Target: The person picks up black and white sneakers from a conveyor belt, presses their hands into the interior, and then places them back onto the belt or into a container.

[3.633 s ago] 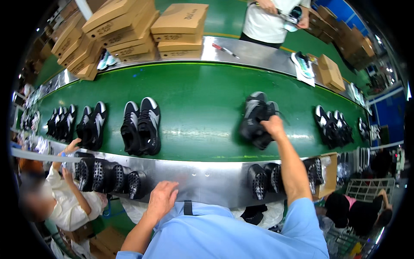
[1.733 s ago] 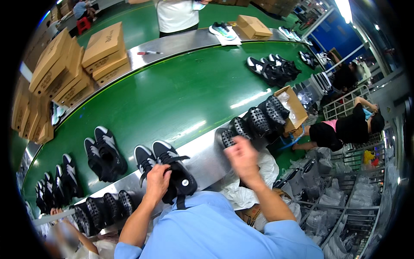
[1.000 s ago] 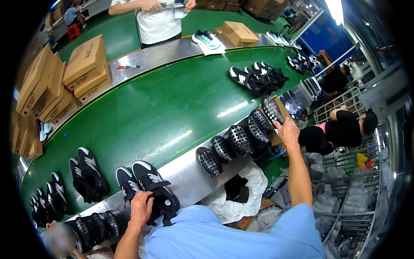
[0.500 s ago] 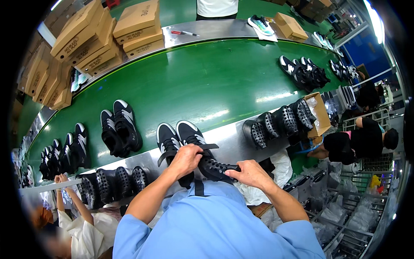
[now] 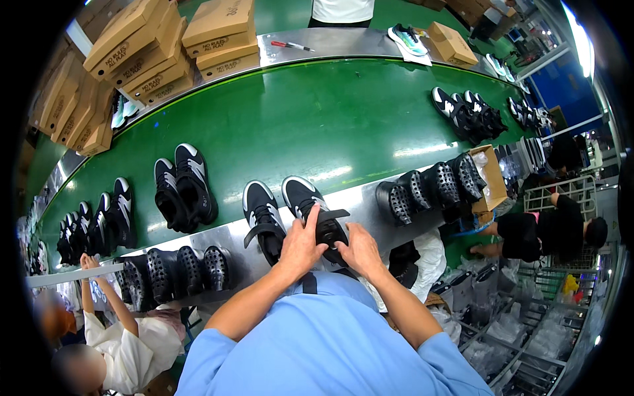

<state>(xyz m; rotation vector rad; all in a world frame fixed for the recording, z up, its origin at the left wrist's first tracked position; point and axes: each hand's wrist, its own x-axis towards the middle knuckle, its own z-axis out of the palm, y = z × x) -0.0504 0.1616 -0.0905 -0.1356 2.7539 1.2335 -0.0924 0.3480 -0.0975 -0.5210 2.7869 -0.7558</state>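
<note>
A black sneaker [image 5: 302, 193] with a light grey toe edge lies in front of me, its strap [image 5: 338, 214] loose to the right. In its opening sits a black shoe tree [image 5: 331, 232], mostly hidden by the shoe and my hands. My left hand [image 5: 302, 243] grips the left side of the opening, index finger along the tongue and thumb by the shoe tree. From the right, my right hand [image 5: 362, 252] holds the opening's other side, its thumb against the shoe tree. The matching sneaker [image 5: 260, 203] lies just left, strap also loose, untouched.
Black studded shoe trees stand in rows at left [image 5: 190, 272] and right [image 5: 439, 185] along the metal edge [image 5: 356, 198]. More sneakers [image 5: 191, 185] rest on the green belt [image 5: 264, 125]. Shoe boxes [image 5: 221, 36] are stacked at far left. A co-worker's arms [image 5: 109, 290] are at lower left.
The shoe tree, earlier sticking out toward my right hand, now sits down inside the sneaker. My right hand has moved left and forward to the opening; the sneaker has shifted slightly right.
</note>
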